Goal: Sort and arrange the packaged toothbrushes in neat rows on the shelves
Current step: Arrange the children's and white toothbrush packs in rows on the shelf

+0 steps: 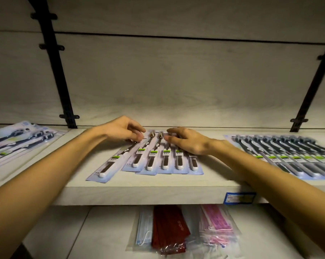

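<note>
Here, on the shelf [120,189], the stray pack [112,161] slants left, its long axis off the middle row [163,159]. Left hand [123,130] pinches its far end, nearest it; right hand [188,142] rests spread, fingers relaxed, on the row.

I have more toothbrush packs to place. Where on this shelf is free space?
Bare shelf lies between the left packs and the slanted pack. A narrower gap lies between the middle row and the right row; the right forearm crosses it. Middle is crowded: both hands work there.
</note>
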The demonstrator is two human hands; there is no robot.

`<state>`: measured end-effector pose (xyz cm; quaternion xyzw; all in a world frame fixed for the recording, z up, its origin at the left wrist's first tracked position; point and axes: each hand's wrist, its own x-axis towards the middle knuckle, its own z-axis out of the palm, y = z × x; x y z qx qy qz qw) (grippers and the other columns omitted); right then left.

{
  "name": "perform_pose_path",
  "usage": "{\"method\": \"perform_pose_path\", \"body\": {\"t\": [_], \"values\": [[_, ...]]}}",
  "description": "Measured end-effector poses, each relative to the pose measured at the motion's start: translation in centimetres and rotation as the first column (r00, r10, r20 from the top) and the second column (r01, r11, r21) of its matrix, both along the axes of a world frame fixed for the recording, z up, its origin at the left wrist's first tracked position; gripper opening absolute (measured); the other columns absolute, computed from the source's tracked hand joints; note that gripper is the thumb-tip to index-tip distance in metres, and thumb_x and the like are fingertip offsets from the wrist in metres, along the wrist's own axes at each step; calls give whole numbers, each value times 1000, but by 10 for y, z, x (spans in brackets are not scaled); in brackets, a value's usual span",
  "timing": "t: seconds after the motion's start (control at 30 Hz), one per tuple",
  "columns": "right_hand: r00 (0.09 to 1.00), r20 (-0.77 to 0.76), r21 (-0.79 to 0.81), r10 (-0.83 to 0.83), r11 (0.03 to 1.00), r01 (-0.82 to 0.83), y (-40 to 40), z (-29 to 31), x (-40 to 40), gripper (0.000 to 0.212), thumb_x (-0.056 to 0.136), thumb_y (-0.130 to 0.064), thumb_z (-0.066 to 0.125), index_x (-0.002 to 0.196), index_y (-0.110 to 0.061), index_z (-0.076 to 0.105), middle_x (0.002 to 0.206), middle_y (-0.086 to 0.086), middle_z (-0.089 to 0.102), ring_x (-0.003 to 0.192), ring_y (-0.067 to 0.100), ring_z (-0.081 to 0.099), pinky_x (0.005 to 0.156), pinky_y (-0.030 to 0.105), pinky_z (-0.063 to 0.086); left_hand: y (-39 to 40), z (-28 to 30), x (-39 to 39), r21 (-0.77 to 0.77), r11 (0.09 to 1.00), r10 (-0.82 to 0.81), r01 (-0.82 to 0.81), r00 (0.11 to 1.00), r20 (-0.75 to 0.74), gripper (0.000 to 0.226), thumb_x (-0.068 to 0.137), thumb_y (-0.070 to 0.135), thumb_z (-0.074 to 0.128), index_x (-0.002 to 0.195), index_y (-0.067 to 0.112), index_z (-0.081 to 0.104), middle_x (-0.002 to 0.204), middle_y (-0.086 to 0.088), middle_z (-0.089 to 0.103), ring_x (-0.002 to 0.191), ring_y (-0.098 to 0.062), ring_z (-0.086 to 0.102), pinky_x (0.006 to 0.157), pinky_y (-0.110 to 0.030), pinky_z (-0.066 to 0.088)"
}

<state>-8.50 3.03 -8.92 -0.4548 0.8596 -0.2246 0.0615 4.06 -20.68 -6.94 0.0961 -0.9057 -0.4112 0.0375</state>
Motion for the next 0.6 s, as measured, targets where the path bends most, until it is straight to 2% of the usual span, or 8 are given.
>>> {"method": "perform_pose_path", "body": {"t": [0.07, 0.13, 0.2, 0.27, 0.33, 0.43, 0.53, 0.6], "values": [[999, -41, 37, 7, 999, -5, 1, -3, 6, 66, 98, -61, 44, 145, -14, 47, 146, 5, 51, 131, 25, 49, 113, 40, 37, -8, 4, 5, 23, 998, 66, -66, 998, -14, 35, 85, -5, 73, 120, 0, 67, 107, -17, 74, 88, -21, 70, 71, -23, 59], [997, -78, 49, -4, 999, 8, 3, -6, 9, 66, 99, -61, 43, 146, -15, 44, 148, 5, 47, 135, 25, 45, 114, 39, 34, -13, 3, 4, 17, 982, 190, -189, 978, -87, 35, 82, -6, 76, 116, -4, 67, 103, -22, 74, 68, -16, 68, 56, -18, 55], [996, -82, 15, -17, 1000, 18, 3, -8, 11, 64, 99, -59, 43, 146, -15, 45, 150, 4, 46, 137, 24, 42, 115, 39, 32, -9, -3, -3, 96, 951, 307, -295, 942, -139, 34, 79, -6, 78, 112, -6, 68, 98, -25, 73, 55, -13, 65, 54, -21, 56], [995, -91, -21, -44, 999, 42, 3, -8, 13, 64, 100, -58, 42, 147, -14, 46, 153, 4, 43, 141, 24, 38, 117, 42, 30, 3, -13, -15, 106, 929, 368, -354, 913, -178, 32, 78, -1, 81, 108, -3, 72, 96, -21, 75, 67, -23, 70, 73, -32, 61], [989, -127, -32, -77, 997, 73, 5, -6, 15, 65, 100, -58, 41, 149, -16, 44, 155, 3, 42, 142, 24, 36, 118, 44, 31, 16, -20, -26, 40, 923, 382, -383, 898, -217, 28, 77, 12, 85, 103, 7, 76, 94, -11, 77, 87, -25, 73, 89, -38, 59], [973, -201, -54, -117, 993, 108, 14, -4, 22, 64, 99, -58, 43, 148, -16, 45, 152, 5, 46, 136, 26, 44, 111, 44, 39, 29, -20, -27, 83, 936, 352, -342, 907, -229, 33, 80, 26, 83, 109, 13, 74, 102, -4, 76, 98, -21, 71, 96, -37, 55], [965, -241, -35, -105, 994, 100, 26, -13, 37, 64, 97, -61, 43, 145, -19, 46, 151, 6, 45, 133, 30, 46, 108, 46, 42, 35, -22, -8, -144, 949, 227, -282, 922, -313, 33, 90, 30, 73, 120, 16, 70, 123, 1, 69, 117, -17, 62, 105, -31, 46], [975, -214, -6, -66, 998, 66, 33, -21, 46, 61, 98, -60, 39, 145, -22, 47, 152, 6, 43, 137, 30, 42, 111, 47, 38, 41, -28, 13, -270, 945, 90, -183, 942, -323, 36, 94, 34, 68, 126, 18, 67, 133, 1, 62, 126, -17, 55, 110, -33, 41]]}}
